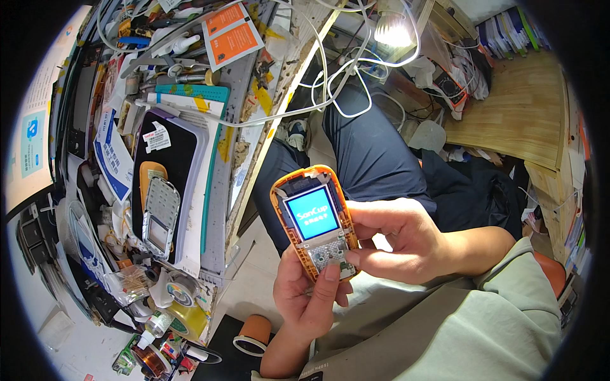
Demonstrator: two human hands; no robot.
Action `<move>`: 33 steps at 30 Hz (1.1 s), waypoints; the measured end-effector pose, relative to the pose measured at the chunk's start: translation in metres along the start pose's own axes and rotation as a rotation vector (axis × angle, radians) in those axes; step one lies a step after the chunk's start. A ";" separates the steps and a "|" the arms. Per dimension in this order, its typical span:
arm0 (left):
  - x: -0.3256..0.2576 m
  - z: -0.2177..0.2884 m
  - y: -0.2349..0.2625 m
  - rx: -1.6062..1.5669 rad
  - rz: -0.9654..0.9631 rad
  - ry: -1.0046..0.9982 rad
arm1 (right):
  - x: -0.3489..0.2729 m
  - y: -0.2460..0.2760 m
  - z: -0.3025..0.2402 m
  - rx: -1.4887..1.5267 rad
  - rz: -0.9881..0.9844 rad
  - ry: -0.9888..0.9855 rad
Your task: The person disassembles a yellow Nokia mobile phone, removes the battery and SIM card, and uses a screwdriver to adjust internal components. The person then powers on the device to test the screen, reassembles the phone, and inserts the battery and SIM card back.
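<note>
An opened orange keypad phone (316, 254) is held above my lap with its front cover off. Its small screen (311, 213) glows blue, and the bare keypad board shows below it. My left hand (308, 298) is closed around the phone's lower end, thumb on the board's bottom part. Along the right edge, my right hand (400, 238) grips the phone too, its thumb near the keypad's right side. To the left, a grey phone front cover (161, 213) with a keypad lies on a dark tray (149, 130), overlapping an orange back cover (151, 173).
The cluttered bench (244, 146) runs along the left, with a monitor (32, 127) at its far side. White cables (286, 113) hang across the bench edge. A lit lamp (393, 30) is at the top. An orange cup-shaped object (257, 329) stands below the bench.
</note>
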State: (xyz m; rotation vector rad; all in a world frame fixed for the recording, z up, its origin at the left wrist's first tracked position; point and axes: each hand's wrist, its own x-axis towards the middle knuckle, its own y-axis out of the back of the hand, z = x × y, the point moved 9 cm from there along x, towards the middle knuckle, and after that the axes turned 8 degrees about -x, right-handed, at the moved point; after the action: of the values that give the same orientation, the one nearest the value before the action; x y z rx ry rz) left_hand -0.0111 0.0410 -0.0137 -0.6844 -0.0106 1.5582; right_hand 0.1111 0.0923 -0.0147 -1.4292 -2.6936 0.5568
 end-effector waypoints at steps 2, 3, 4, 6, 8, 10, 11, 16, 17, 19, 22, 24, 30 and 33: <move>0.000 0.000 -0.001 -0.006 -0.005 -0.001 | 0.000 0.001 -0.002 -0.024 0.006 0.006; 0.000 0.000 0.000 -0.013 0.002 0.002 | 0.000 0.002 -0.003 -0.042 0.009 0.009; 0.000 0.001 -0.001 -0.014 -0.002 0.000 | -0.001 0.001 -0.003 -0.053 -0.012 0.010; 0.000 0.000 0.000 -0.020 0.010 0.002 | -0.001 0.000 -0.004 -0.076 -0.055 0.012; 0.000 0.001 0.000 -0.020 0.006 -0.004 | -0.001 0.000 -0.005 -0.063 -0.055 0.028; 0.001 0.000 0.001 -0.030 0.005 -0.006 | 0.000 -0.001 -0.005 -0.061 -0.054 0.035; 0.001 -0.001 0.001 -0.041 0.005 -0.006 | 0.000 -0.001 -0.005 -0.064 -0.053 0.033; 0.001 -0.002 0.001 -0.093 0.019 -0.060 | 0.001 -0.002 -0.006 -0.133 0.007 0.031; 0.001 -0.003 0.002 -0.099 0.023 -0.052 | 0.001 -0.002 -0.006 -0.174 0.010 0.019; 0.001 -0.005 0.002 -0.106 0.024 -0.043 | 0.002 -0.001 -0.008 -0.216 0.020 0.017; 0.001 -0.006 0.002 -0.110 0.020 -0.048 | 0.002 -0.002 -0.010 -0.218 0.018 0.023; 0.000 -0.007 0.003 -0.127 0.033 -0.043 | 0.001 -0.002 -0.009 -0.230 0.022 0.025; -0.003 -0.007 0.002 -0.091 -0.001 -0.050 | 0.001 -0.002 -0.007 -0.216 0.083 0.066; -0.003 -0.007 0.002 -0.092 -0.003 -0.052 | 0.001 -0.002 -0.008 -0.235 0.083 0.070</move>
State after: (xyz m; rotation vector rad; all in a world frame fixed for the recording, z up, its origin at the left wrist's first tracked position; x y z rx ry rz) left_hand -0.0103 0.0348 -0.0192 -0.7153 -0.1224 1.5799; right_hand 0.1104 0.0943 -0.0069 -1.5868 -2.7281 0.1933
